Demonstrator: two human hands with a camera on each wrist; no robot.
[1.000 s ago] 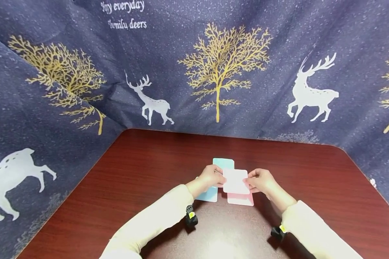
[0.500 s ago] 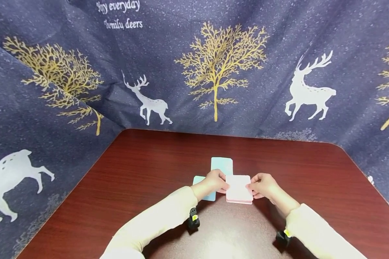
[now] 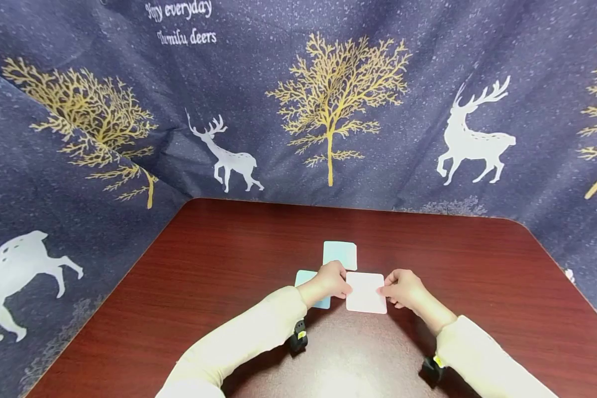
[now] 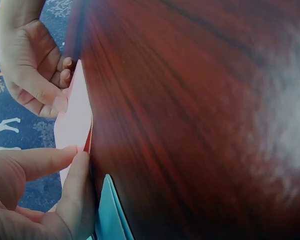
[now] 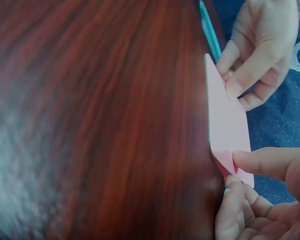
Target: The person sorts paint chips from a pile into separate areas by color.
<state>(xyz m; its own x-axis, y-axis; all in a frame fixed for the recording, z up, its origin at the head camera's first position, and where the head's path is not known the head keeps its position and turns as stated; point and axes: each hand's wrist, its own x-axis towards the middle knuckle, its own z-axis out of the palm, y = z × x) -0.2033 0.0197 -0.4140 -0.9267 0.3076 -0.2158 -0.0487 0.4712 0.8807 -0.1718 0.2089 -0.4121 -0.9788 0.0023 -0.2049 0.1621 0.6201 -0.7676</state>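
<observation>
A thin pink square card (image 3: 366, 293) with rounded corners lies close over the table, pale in the head view. My left hand (image 3: 333, 279) pinches its left edge between thumb and forefinger. At the opposite edge, my right hand (image 3: 402, 288) has thumb and forefinger on the card. The right wrist view shows the pink card (image 5: 227, 120) with a bent flap of pink beside the right thumb. In the left wrist view, a gap opens between pink layers at the edge of the card (image 4: 75, 115), right by the left fingertips.
Two light-blue piles of cards lie near the left hand: one blue pile (image 3: 340, 255) behind it, another blue pile (image 3: 305, 276) partly hidden under the left wrist. The dark red wooden table (image 3: 258, 237) meets a blue cloth (image 3: 288, 193) printed with deer and trees.
Both hands brought the pink card nearer and down over the other pink card, which stuck out below it a second ago. Their edges now line up in the head view.
</observation>
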